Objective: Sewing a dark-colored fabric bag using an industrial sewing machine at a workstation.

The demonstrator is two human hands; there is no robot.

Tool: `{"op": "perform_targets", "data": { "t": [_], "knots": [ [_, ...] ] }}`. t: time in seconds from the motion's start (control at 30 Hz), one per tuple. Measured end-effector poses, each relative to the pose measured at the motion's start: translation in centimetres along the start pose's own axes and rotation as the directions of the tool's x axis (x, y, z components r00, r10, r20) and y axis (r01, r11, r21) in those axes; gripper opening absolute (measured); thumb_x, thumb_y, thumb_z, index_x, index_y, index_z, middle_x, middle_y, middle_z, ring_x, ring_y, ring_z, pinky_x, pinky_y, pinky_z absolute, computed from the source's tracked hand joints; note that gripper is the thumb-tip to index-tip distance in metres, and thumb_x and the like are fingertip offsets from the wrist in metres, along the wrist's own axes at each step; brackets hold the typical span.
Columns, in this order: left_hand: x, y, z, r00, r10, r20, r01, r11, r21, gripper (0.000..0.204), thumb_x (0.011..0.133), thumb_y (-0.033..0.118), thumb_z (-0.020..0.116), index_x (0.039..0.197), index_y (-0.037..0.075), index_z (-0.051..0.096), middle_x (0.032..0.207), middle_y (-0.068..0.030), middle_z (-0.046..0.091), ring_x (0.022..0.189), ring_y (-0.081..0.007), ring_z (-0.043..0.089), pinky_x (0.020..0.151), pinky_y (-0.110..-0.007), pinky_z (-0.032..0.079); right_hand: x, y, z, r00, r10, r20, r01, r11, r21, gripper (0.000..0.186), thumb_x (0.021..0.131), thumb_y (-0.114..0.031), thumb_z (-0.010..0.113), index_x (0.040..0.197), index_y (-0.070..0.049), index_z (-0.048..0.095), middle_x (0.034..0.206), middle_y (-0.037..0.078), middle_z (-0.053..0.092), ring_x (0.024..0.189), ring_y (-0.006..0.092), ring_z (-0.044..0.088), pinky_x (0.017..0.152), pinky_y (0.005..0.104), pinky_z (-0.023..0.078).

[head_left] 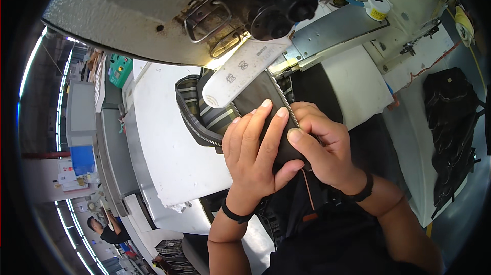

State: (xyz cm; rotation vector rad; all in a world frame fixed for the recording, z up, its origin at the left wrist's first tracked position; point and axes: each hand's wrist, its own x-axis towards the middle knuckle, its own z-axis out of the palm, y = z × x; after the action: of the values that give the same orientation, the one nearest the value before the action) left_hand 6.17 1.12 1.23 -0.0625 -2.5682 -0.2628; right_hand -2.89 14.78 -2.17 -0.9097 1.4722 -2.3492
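Note:
A dark fabric bag piece (255, 93) lies under the sewing machine head, with a metal-toothed zipper (279, 88) running along it toward me. On its left side a striped lining (207, 106) shows, edged by another zipper (197, 130). My left hand (253, 147) rests flat on the dark fabric, fingers stretched out and pointing at the machine. To its right, my right hand (325, 144) grips the zipper edge, thumb on top and fingers curled at the far side. A white plate (243, 73) with printed marks covers part of the bag; the needle area is hidden.
The machine's arm (128, 9) spans the top, close above the work. A white worktop (158, 147) extends left. Black bag pieces (450, 126) hang or lie at the far right. A green control box (120, 70) stands farther left, and another person (110, 229) sits beyond.

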Motion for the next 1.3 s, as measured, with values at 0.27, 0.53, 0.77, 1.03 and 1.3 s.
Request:
{"op": "perform_targets", "data": {
  "t": [0.27, 0.53, 0.77, 1.03, 1.3],
  "knots": [
    [0.0, -0.4, -0.1, 1.000, -0.003, -0.004, 0.003, 1.000, -0.021, 0.065, 0.098, 0.060, 0.054, 0.136, 0.010, 0.067, 0.135, -0.0160, 0.064, 0.116, -0.0296, 0.060, 0.106, -0.045, 0.040, 0.4, 0.0, -0.2, 1.000, -0.017, 0.022, 0.018, 0.998, -0.058, 0.014, 0.095, -0.004, 0.067, 0.083, 0.002, 0.061, 0.101, 0.012, 0.068, 0.099, 0.0224, 0.061, 0.091, 0.0352, 0.048],
    [1.3, -2.4, 0.8, 1.000, -0.010, -0.028, 0.009, 1.000, -0.016, 0.059, 0.095, 0.053, 0.061, 0.136, 0.011, 0.067, 0.132, -0.0136, 0.063, 0.116, -0.0294, 0.059, 0.108, -0.046, 0.039, 2.3, 0.9, 0.4, 0.995, 0.095, -0.027, -0.096, 0.995, -0.012, 0.015, 0.094, -0.002, 0.066, 0.081, 0.002, 0.060, 0.090, 0.007, 0.064, 0.090, 0.0164, 0.056, 0.084, 0.0315, 0.047],
    [2.4, -4.1, 1.3, 0.999, 0.028, -0.028, -0.028, 1.000, 0.009, 0.053, 0.101, 0.044, 0.056, 0.137, 0.005, 0.063, 0.135, -0.0162, 0.063, 0.122, -0.0322, 0.059, 0.109, -0.050, 0.038, 4.0, 1.1, 0.8, 0.964, 0.255, -0.076, -0.249, 0.965, 0.077, 0.020, 0.094, -0.005, 0.066, 0.077, 0.003, 0.060, 0.077, 0.002, 0.057, 0.075, 0.0075, 0.049, 0.066, 0.0268, 0.041],
    [2.3, -4.5, 1.4, 0.994, -0.001, -0.112, -0.016, 0.988, -0.151, 0.040, 0.089, 0.025, 0.078, 0.123, 0.006, 0.072, 0.123, -0.0136, 0.068, 0.115, -0.0296, 0.062, 0.106, -0.046, 0.043, 4.5, 0.6, 0.5, 0.942, 0.323, -0.087, -0.330, 0.939, -0.093, 0.022, 0.094, -0.013, 0.069, 0.078, 0.002, 0.065, 0.071, 0.001, 0.057, 0.071, 0.0055, 0.049, 0.063, 0.0260, 0.040],
    [3.0, -5.8, 2.5, 0.982, -0.019, -0.186, -0.014, 0.984, -0.176, 0.033, 0.089, 0.015, 0.077, 0.121, 0.006, 0.073, 0.123, -0.0150, 0.067, 0.112, -0.0291, 0.062, 0.098, -0.038, 0.048, 6.0, 0.5, 0.5, 0.956, 0.282, -0.077, -0.291, 0.945, -0.147, 0.022, 0.097, -0.015, 0.067, 0.088, 0.004, 0.071, 0.070, -0.001, 0.064, 0.066, 0.0011, 0.051, 0.057, 0.0233, 0.040]
  ]
}}
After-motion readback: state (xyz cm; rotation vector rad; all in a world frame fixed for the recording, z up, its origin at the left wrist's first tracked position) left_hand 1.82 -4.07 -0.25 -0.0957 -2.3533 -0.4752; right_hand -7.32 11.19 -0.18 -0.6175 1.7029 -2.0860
